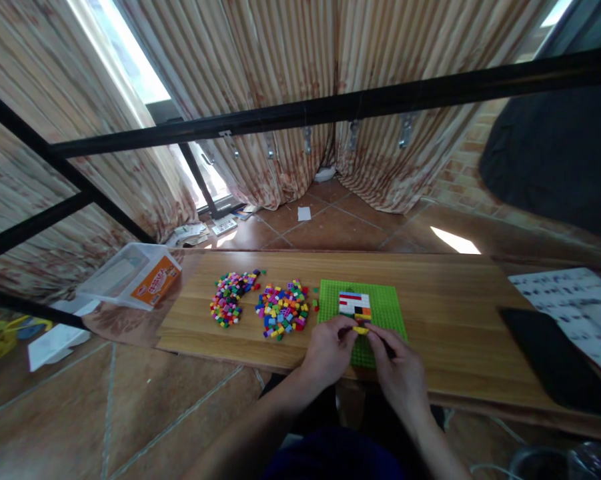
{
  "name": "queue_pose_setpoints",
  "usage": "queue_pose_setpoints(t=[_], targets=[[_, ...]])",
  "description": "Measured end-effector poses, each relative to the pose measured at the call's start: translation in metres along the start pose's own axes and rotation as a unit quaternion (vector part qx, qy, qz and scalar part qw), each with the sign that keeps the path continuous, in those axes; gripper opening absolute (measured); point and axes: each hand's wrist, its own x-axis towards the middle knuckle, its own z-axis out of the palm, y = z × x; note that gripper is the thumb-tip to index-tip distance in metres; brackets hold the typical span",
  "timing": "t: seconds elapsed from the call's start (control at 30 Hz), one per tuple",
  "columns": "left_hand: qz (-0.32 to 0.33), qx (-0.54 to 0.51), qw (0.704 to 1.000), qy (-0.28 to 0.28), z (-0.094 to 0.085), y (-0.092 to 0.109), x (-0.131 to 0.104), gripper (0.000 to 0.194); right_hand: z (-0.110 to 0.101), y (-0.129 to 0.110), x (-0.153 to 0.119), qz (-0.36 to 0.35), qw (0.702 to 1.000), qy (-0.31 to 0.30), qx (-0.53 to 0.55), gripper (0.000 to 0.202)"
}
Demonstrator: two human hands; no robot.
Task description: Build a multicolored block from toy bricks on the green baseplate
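Note:
A yellow toy brick [361,330] is pinched between my two hands, above the near half of a green baseplate [390,307]. My left hand [330,350] closes on its left end. From the other side, my right hand [397,365] grips the right end with thumb and fingers. Just beyond my fingers, a patch of joined bricks [354,302] in white, red, black and orange sits on the baseplate. The near edge of that patch is partly hidden by my hands.
Two heaps of mixed small bricks, one nearer [283,308] and one farther left [229,297], lie on the wooden table [450,320]. A clear plastic box [125,273] stands at the left. A black flat object [555,357] and a printed sheet [570,300] lie right.

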Motion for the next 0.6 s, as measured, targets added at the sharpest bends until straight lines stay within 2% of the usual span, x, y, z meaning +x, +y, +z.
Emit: queue_pose_setpoints(t=[0.13,0.3,0.6], targets=[[0.021,0.046,0.998,0.032,0.006,-0.003,0.004,0.018,0.003,0.005,0.004,0.024,0.999,0.019,0.019,0.031],[-0.001,0.103,0.993,0.064,0.005,-0.010,0.004,0.023,0.004,0.011,0.014,0.052,0.997,0.043,0.025,0.033],[0.006,0.170,0.984,0.061,0.005,-0.010,0.010,0.018,0.003,0.012,0.026,0.075,0.996,0.039,0.028,0.035]])
